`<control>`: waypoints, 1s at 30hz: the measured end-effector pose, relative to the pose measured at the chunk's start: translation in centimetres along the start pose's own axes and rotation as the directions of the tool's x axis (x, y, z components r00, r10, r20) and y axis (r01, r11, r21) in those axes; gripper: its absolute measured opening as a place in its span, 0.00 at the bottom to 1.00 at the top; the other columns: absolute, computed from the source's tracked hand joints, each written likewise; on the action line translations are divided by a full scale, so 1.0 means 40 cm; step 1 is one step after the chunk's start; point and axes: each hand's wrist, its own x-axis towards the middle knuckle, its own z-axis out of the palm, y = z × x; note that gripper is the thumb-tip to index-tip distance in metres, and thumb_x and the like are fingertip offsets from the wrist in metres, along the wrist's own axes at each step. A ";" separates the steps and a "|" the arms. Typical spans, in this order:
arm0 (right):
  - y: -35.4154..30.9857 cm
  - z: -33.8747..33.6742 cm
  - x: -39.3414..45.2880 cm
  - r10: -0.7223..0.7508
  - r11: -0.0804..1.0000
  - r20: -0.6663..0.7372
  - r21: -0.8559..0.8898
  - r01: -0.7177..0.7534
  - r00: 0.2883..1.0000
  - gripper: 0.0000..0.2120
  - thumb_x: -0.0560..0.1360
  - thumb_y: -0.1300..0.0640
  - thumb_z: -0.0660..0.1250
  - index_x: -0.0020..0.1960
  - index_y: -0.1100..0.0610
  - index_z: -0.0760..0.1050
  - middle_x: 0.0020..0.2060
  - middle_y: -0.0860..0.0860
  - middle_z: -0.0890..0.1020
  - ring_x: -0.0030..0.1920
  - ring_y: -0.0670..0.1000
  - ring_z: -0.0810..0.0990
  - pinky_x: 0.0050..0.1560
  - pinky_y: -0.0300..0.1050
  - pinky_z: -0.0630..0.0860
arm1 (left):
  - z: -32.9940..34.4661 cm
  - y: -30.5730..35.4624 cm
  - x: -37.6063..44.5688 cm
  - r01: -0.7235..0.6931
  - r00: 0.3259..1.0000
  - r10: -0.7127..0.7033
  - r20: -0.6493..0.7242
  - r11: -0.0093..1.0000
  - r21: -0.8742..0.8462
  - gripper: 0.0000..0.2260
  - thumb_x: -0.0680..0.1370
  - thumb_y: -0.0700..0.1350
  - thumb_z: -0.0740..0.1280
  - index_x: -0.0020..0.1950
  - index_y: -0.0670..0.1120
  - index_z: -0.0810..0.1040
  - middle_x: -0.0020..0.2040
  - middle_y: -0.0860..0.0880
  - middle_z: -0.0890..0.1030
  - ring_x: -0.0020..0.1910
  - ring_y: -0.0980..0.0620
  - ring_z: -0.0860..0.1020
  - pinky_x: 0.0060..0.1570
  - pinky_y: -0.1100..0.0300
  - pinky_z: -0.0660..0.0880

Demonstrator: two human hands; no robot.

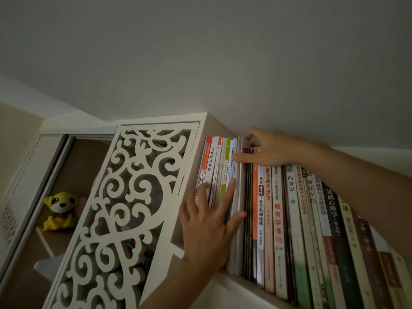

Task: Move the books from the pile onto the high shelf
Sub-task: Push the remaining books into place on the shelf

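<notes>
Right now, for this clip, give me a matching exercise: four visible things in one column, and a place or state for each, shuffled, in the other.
Things:
1. left hand
2. right hand
3. yellow plush toy
4. cut-out white panel

Places or states:
A. behind the glass, far left
B. on the top ends of the books
C. pressing flat on the leftmost spines
D. between toy compartment and book row

Pairs: 1-C, 2-B, 3-A, 4-D

The books (269, 210) are bound in paper covers, and a faint sheen is seen on several spines. The shelf (234, 286) and the fretwork panel (124, 197) are finished in smooth, matt white paint; whether wood or board lies beneath cannot be told. The cabinet's back wall (89, 161) is surfaced in matt brown. The yellow toy (59, 209) is made of soft plush. The ceiling (200, 52) is painted matt.
</notes>
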 end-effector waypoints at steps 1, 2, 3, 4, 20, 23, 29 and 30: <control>-0.004 0.003 0.003 0.014 1.000 -0.015 -0.002 -0.014 1.000 0.37 0.68 0.31 0.66 0.69 0.50 0.63 0.64 0.51 0.76 0.53 0.51 0.80 0.51 0.48 0.78 | -0.002 -0.001 -0.001 -0.014 1.000 0.014 0.000 1.000 -0.016 0.27 0.77 0.69 0.36 0.75 0.66 0.46 0.74 0.45 0.60 0.72 0.42 0.61 0.64 0.40 0.65; -0.007 0.005 0.006 0.028 1.000 -0.018 0.008 -0.028 0.999 0.38 0.67 0.32 0.67 0.69 0.50 0.63 0.64 0.51 0.76 0.54 0.51 0.80 0.52 0.49 0.78 | -0.001 -0.006 -0.004 -0.038 0.999 0.037 -0.020 0.998 -0.045 0.26 0.76 0.68 0.34 0.74 0.69 0.42 0.75 0.46 0.54 0.74 0.43 0.55 0.67 0.39 0.60; -0.008 0.007 0.007 0.040 0.999 -0.015 0.018 -0.039 0.999 0.38 0.67 0.33 0.68 0.70 0.51 0.63 0.65 0.51 0.76 0.55 0.51 0.80 0.52 0.48 0.78 | -0.002 -0.010 -0.005 -0.055 0.998 0.057 0.015 0.994 -0.095 0.24 0.75 0.68 0.33 0.72 0.72 0.38 0.76 0.50 0.47 0.75 0.44 0.49 0.70 0.40 0.54; -0.009 0.008 0.008 0.050 0.999 -0.005 0.017 -0.050 0.999 0.38 0.68 0.34 0.68 0.70 0.51 0.63 0.65 0.51 0.76 0.55 0.51 0.80 0.52 0.47 0.78 | -0.003 -0.014 -0.006 -0.064 0.995 0.074 0.068 0.987 -0.149 0.22 0.75 0.67 0.35 0.69 0.74 0.35 0.75 0.53 0.42 0.75 0.47 0.43 0.71 0.41 0.48; -0.040 0.000 0.021 0.097 0.991 0.224 0.064 -0.114 0.970 0.15 0.80 0.48 0.59 0.62 0.54 0.73 0.47 0.52 0.84 0.45 0.49 0.84 0.52 0.45 0.79 | 0.004 -0.024 -0.009 -0.128 0.992 0.128 0.002 0.990 -0.065 0.24 0.74 0.71 0.38 0.70 0.74 0.37 0.75 0.52 0.45 0.76 0.43 0.48 0.69 0.40 0.51; -0.040 -0.005 0.026 0.087 0.989 0.226 0.094 -0.111 0.970 0.17 0.79 0.49 0.61 0.65 0.56 0.69 0.47 0.52 0.83 0.44 0.49 0.84 0.46 0.42 0.80 | -0.008 -0.015 -0.006 -0.130 0.991 0.132 0.012 0.986 -0.108 0.29 0.73 0.69 0.43 0.72 0.70 0.38 0.76 0.55 0.46 0.75 0.49 0.45 0.69 0.47 0.45; -0.027 0.002 0.026 0.041 0.984 0.156 0.162 -0.067 0.987 0.22 0.77 0.51 0.65 0.69 0.48 0.65 0.52 0.49 0.82 0.45 0.48 0.84 0.49 0.48 0.81 | -0.017 -0.015 -0.007 -0.091 0.994 0.099 0.054 0.988 -0.125 0.32 0.71 0.67 0.42 0.75 0.64 0.42 0.76 0.61 0.41 0.74 0.51 0.43 0.70 0.51 0.46; -0.028 0.002 0.026 0.035 0.985 0.143 0.164 -0.058 0.989 0.20 0.77 0.51 0.65 0.67 0.48 0.67 0.51 0.49 0.82 0.45 0.48 0.84 0.50 0.48 0.81 | -0.011 -0.021 -0.009 -0.094 0.993 0.101 0.054 0.989 -0.115 0.31 0.72 0.67 0.42 0.75 0.65 0.42 0.76 0.61 0.41 0.74 0.50 0.44 0.70 0.50 0.47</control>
